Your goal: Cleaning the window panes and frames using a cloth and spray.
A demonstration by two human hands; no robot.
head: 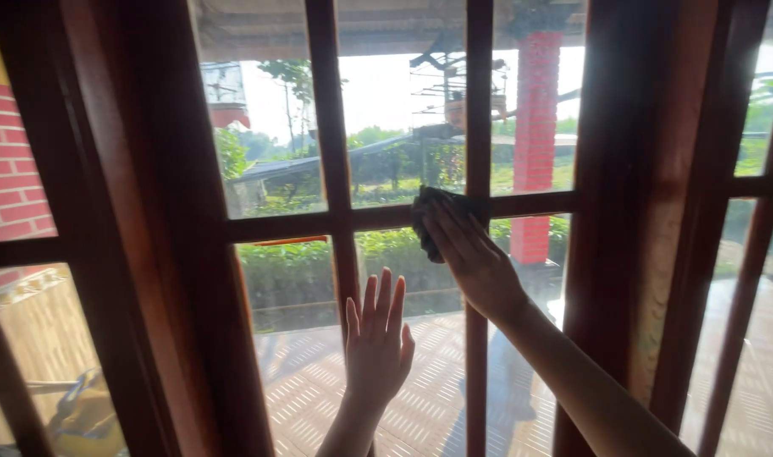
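Cloth (429, 222), dark and bunched, sits pressed against the window where a horizontal wooden bar (386, 216) crosses a vertical one, about the middle of my view. My right hand (471, 254) lies flat over the cloth, fingers (444, 227) stretched up and to the left, pinning it to the wood and the glass; the hand is spread on it rather than curled around it, and the forearm runs down to the lower right corner. My left hand (376, 343) is below and a little to the left, well apart from the cloth, palm against the lower pane (420, 288) with fingers spread and pointing up. It holds nothing. It sits just beside the vertical bar (346, 279) that divides the lower panes.

The window frame (166, 254) is reddish-brown wood, with thick uprights to the left and right of the paned section. Through the glass I see a tiled patio floor (310, 381) in sun, a green hedge (302, 262) beyond it, and a red brick pillar (535, 144) on the right. A brick wall (10, 186) shows at the far left. Trees and a bright sky fill the upper panes.
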